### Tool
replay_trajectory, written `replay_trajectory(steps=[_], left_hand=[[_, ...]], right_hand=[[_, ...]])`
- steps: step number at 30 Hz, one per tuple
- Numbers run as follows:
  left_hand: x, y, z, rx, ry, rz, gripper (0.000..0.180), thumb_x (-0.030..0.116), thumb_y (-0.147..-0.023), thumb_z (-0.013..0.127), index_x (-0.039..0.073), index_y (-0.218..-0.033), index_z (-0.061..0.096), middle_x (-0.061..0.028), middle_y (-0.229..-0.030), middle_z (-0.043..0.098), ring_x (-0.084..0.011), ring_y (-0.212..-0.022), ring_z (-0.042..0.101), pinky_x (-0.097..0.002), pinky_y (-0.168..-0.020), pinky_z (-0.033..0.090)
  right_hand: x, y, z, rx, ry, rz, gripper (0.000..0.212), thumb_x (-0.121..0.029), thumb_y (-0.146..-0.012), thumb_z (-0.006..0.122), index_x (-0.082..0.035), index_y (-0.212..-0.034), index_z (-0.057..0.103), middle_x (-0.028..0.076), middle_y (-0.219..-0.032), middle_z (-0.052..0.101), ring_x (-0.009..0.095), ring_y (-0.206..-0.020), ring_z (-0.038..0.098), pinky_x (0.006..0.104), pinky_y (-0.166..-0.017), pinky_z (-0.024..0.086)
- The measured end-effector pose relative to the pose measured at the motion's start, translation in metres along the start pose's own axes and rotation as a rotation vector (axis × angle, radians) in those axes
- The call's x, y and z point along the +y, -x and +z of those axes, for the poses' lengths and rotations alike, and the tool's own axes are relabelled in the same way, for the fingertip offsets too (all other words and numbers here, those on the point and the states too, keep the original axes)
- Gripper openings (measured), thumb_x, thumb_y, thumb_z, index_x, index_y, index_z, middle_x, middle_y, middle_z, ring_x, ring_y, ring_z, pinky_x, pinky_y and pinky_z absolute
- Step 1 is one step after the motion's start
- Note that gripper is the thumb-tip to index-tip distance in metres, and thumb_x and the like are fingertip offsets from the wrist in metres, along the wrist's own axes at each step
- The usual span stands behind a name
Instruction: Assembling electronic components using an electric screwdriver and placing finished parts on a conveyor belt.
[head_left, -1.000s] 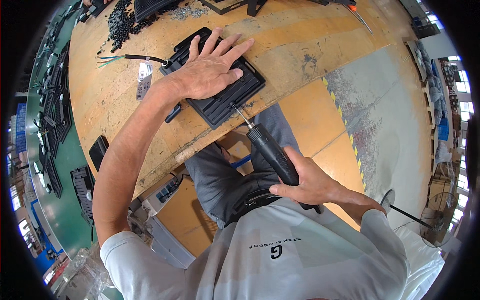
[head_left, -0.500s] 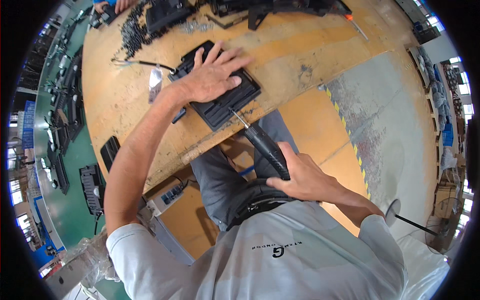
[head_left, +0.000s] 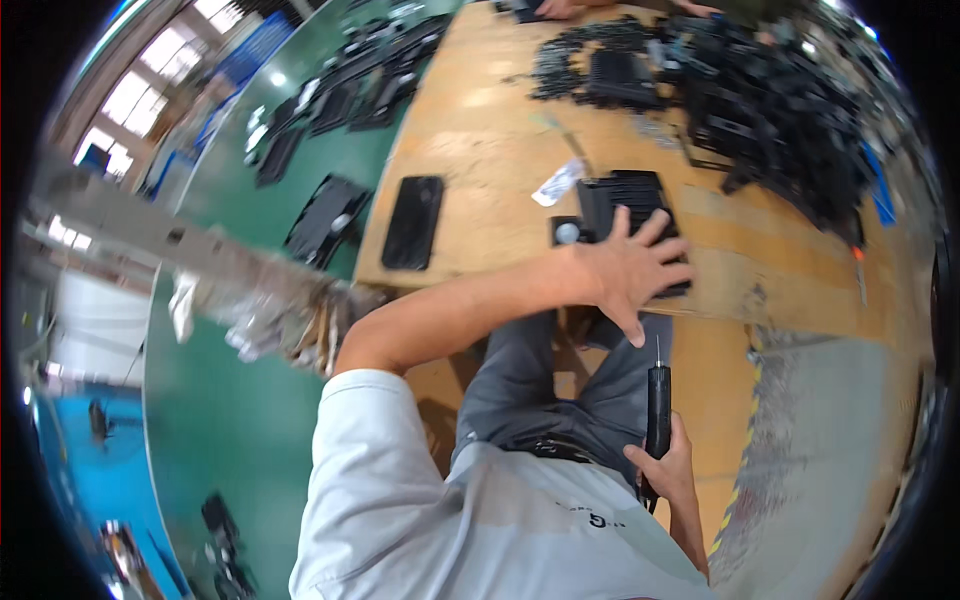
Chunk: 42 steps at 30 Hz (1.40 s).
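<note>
My left hand (head_left: 632, 268) lies with its fingers spread over a black ribbed plastic housing (head_left: 636, 188) near the table's front edge. The hand covers much of the housing's near part, and whether it presses on it I cannot tell. My right hand (head_left: 674, 468) is closed round a black electric screwdriver (head_left: 659, 405) in front of the table edge. The thin bit points up toward the table, apart from the housing and just below my left thumb. Beside the housing sits a small black square piece (head_left: 567, 231) with a pale round disc.
A black phone (head_left: 412, 222) and a silvery-white strip (head_left: 559, 184) lie on the wooden table (head_left: 480, 150). Black parts are heaped (head_left: 760, 120) at the far right, near an orange-tipped screwdriver (head_left: 859, 262). A co-worker's hand (head_left: 562, 9) shows at the far edge. More housings (head_left: 328, 217) lie on the green surface to the left.
The view has swung to the left. The screwdriver bit has come away from the housing and back past the table edge. My left hand has shifted toward the housing's near side, fingers spread.
</note>
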<state>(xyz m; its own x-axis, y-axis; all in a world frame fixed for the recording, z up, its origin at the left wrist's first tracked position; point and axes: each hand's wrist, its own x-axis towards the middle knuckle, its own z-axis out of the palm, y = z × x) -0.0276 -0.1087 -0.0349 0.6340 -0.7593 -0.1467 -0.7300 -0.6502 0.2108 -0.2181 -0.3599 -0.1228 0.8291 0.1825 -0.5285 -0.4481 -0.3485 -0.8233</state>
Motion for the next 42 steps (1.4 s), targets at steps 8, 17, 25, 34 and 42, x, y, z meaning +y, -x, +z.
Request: replay_trajectory(steps=[8, 17, 25, 34, 42], left_hand=[[0.020, 0.073, 0.072, 0.484, -0.283, 0.007, 0.061, 0.016, -0.085, 0.067, 0.008, -0.142, 0.046, -0.0216, -0.149, 0.044, -0.0445, -0.139, 0.040, -0.0566, -0.107, 0.042], [0.143, 0.192, -0.010, 0.666, 0.341, -0.245, 0.063, 0.005, -0.077, 0.064, -0.007, -0.137, 0.048, -0.0262, -0.138, 0.054, -0.0420, -0.127, 0.055, -0.0482, -0.106, 0.047], [0.338, 0.352, 0.013, 0.877, 0.000, -1.489, 0.072, -0.014, -0.068, 0.063, 0.005, -0.138, 0.055, -0.0179, -0.137, 0.061, -0.0377, -0.124, 0.060, -0.0424, -0.103, 0.051], [0.392, 0.563, 0.210, 0.654, -0.472, -2.200, 0.076, -0.013, -0.072, 0.050, 0.005, -0.145, 0.046, -0.0230, -0.137, 0.057, -0.0430, -0.121, 0.057, -0.0471, -0.104, 0.046], [0.457, 0.688, 0.268, 0.107, -0.289, -2.434, 0.095, -0.003, -0.069, 0.068, 0.024, -0.154, 0.035, -0.0088, -0.153, 0.041, -0.0355, -0.131, 0.046, -0.0492, -0.106, 0.045]], right_hand=[[0.033, -0.038, 0.007, -0.199, 0.246, -0.398, 0.058, -0.021, -0.071, 0.087, 0.003, -0.113, 0.056, 0.007, -0.082, 0.063, 0.021, -0.074, 0.060, 0.0357, -0.071, 0.051], [0.024, -0.079, 0.019, -0.692, 0.299, -0.144, 0.046, -0.008, -0.081, 0.077, -0.002, -0.119, 0.051, 0.004, -0.074, 0.057, 0.012, -0.053, 0.054, 0.0277, -0.051, 0.046], [0.012, -0.079, 0.072, -0.952, 0.497, -0.418, 0.040, -0.011, -0.077, 0.080, 0.000, -0.107, 0.055, 0.003, -0.077, 0.055, 0.015, -0.067, 0.053, 0.0323, -0.064, 0.047], [0.000, -0.058, 0.106, -0.934, 0.635, -0.368, 0.048, -0.015, -0.079, 0.078, 0.002, -0.118, 0.054, 0.004, -0.089, 0.050, 0.016, -0.082, 0.048, 0.0319, -0.076, 0.044], [0.019, -0.072, 0.111, -0.853, 0.718, -0.401, 0.054, -0.019, -0.072, 0.083, 0.002, -0.115, 0.057, 0.007, -0.091, 0.057, 0.019, -0.083, 0.053, 0.0346, -0.077, 0.048]])
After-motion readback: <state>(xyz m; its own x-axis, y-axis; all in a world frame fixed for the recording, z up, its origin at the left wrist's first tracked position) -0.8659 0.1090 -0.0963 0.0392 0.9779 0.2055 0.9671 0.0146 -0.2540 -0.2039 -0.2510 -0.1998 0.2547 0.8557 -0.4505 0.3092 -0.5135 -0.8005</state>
